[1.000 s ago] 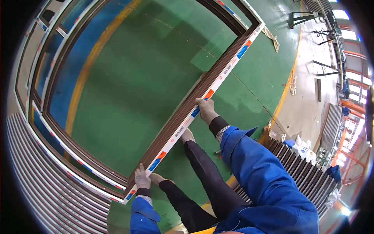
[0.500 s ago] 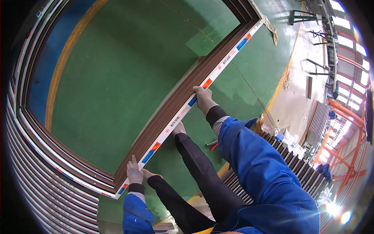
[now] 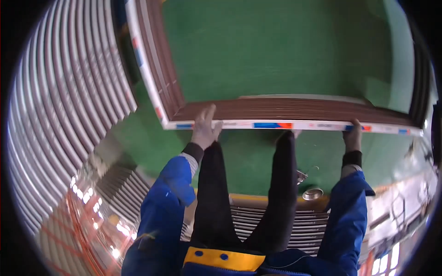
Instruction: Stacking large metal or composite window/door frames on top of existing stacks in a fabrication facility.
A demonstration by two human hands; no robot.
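Window frame (image 3: pixel 294 112), brown with white taped edge: lying flat on green floor (image 3: pixel 258 50). Left hand (image 3: pixel 205 129) grasps near edge by corner; right hand (image 3: pixel 353 136) grasps same edge farther along.

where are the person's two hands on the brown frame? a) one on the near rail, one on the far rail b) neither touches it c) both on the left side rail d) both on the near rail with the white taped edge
d: the left hand and the right hand both grip the near rail of the brown frame, at its white taped edge, set wide apart above the green floor.
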